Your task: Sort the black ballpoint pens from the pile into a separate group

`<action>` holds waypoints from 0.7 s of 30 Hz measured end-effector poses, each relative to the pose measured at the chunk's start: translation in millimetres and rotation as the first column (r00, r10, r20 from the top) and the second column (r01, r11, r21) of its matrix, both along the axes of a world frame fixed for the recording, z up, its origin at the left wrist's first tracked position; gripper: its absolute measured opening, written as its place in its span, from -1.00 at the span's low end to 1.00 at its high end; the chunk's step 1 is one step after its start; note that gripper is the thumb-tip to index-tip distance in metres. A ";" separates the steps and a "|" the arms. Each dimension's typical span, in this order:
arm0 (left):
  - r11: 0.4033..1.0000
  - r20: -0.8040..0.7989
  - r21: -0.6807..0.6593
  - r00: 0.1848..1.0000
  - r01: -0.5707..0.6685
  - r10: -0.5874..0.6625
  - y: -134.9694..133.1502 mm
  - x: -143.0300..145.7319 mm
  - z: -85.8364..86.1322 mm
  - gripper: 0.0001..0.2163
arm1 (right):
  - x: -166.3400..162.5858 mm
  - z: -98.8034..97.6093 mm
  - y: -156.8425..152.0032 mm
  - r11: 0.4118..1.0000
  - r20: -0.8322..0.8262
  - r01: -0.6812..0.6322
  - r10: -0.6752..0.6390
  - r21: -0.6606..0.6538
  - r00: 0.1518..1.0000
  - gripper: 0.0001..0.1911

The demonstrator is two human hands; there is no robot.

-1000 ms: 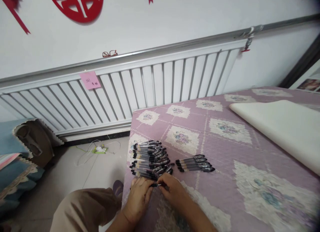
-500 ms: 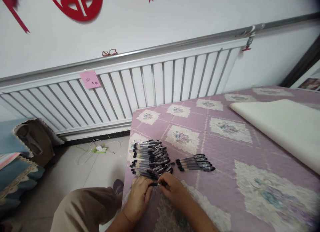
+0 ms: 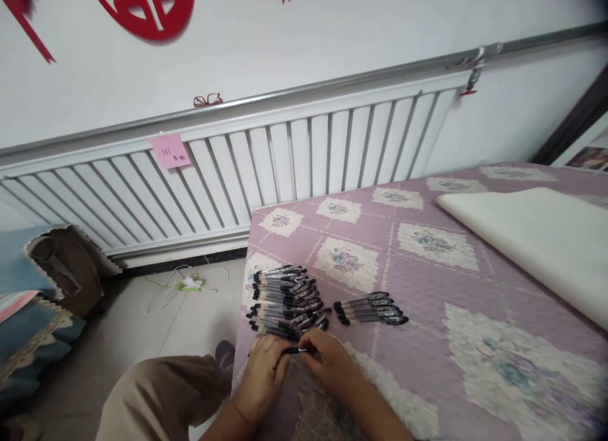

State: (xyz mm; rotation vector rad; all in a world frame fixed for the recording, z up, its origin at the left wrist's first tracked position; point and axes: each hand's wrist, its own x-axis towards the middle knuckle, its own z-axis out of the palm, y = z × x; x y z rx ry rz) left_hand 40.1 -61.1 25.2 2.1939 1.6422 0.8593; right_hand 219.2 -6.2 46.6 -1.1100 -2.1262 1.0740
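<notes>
White wall [image 3: 342, 32]: running off past the top, its upper part out of my sight.
Purple flowered cover [image 3: 365, 251]: spread over a flat surface that it hides, cut off at right and below.
Radiator [image 3: 280, 159]: along the wall, its lower right part behind the cover's far edge.
Pale flat piece [image 3: 536, 238]: lying on the cover, its right end out of view; I can't make out what it is.
Red cut-out [image 3: 152, 13]: on the wall, top sliced away.
Left hand [image 3: 263, 368]: fingers curled around a pen, knuckles up, covering most of the barrel.
Right hand [image 3: 327, 355]: fingertips bent in at the pen's point; whether they pinch anything, I can't tell.
Bigger batch of pens [image 3: 285, 295]: just beyond the left hand, overlapping too much to count.
Smaller batch of pens [image 3: 368, 309]: side by side, right of the bigger one, beyond the right hand.
Pink note [image 3: 171, 152]: on the radiator, partly illegible.
Held pen [image 3: 293, 350]: between both hands, near the bigger batch, only a dark front stretch and bright tip showing.
</notes>
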 end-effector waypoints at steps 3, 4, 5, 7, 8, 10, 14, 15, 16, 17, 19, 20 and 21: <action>1.000 0.004 0.002 1.000 0.003 -0.003 -0.1 0.0 -0.5 -0.81 | 0.1 -2.0 0.7 1.000 0.013 0.002 -0.002 -0.009 1.000 -0.88; 1.000 0.007 0.001 1.000 0.004 -0.004 -0.1 0.0 -0.6 -0.81 | 0.0 -2.6 1.0 1.000 0.018 -0.001 0.001 -0.013 1.000 -0.88; 1.000 0.010 0.000 1.000 0.005 -0.005 -0.1 -0.1 -0.6 -0.81 | 0.0 -3.2 1.2 1.000 0.024 -0.005 0.005 -0.016 1.000 -0.89; 1.000 0.013 -0.004 1.000 0.005 -0.005 0.0 -0.2 -0.7 -0.81 | -0.3 -3.8 1.3 1.000 0.040 -0.012 0.013 -0.014 0.999 -0.89; 1.000 0.014 -0.006 1.000 0.004 -0.004 0.1 -0.3 -0.7 -0.80 | -0.4 -3.8 1.3 1.000 0.051 -0.017 0.018 -0.009 0.999 -0.89; 1.000 0.017 -0.012 1.000 0.009 -0.009 0.4 -0.4 -0.5 -0.80 | -0.7 -3.1 1.0 1.000 0.078 -0.025 0.024 0.010 0.997 -0.88; 1.000 0.018 -0.018 1.000 0.014 -0.014 0.7 -0.1 -0.4 -0.79 | -1.3 -1.1 -0.1 0.998 0.152 -0.031 0.023 0.053 0.988 -0.89; 1.000 0.015 -0.017 1.000 0.013 -0.013 0.7 0.0 -0.5 -0.78 | -1.3 -0.9 -0.4 0.997 0.174 -0.033 0.021 0.065 0.985 -0.89; 1.000 0.012 -0.013 1.000 0.012 -0.012 0.6 0.2 -0.8 -0.77 | -1.4 -1.0 -0.8 0.996 0.196 -0.038 0.022 0.078 0.980 -0.89; 1.000 0.008 -0.009 1.000 0.011 -0.011 0.6 0.3 -1.1 -0.76 | -1.3 -1.2 -1.1 0.995 0.218 -0.044 0.023 0.089 0.976 -0.88; 1.000 0.005 0.000 1.000 0.008 -0.008 0.6 0.5 -1.8 -0.74 | -0.8 -1.6 -2.0 0.993 0.264 -0.045 0.016 0.105 0.964 -0.86; 1.000 0.004 0.002 1.000 0.007 -0.007 0.7 0.5 -2.1 -0.74 | -0.5 -1.7 -2.5 0.993 0.281 -0.044 0.011 0.110 0.960 -0.85; 1.000 0.004 0.003 1.000 0.007 -0.007 0.8 0.5 -2.4 -0.73 | 0.0 -1.6 -3.1 0.993 0.290 -0.042 0.007 0.114 0.957 -0.85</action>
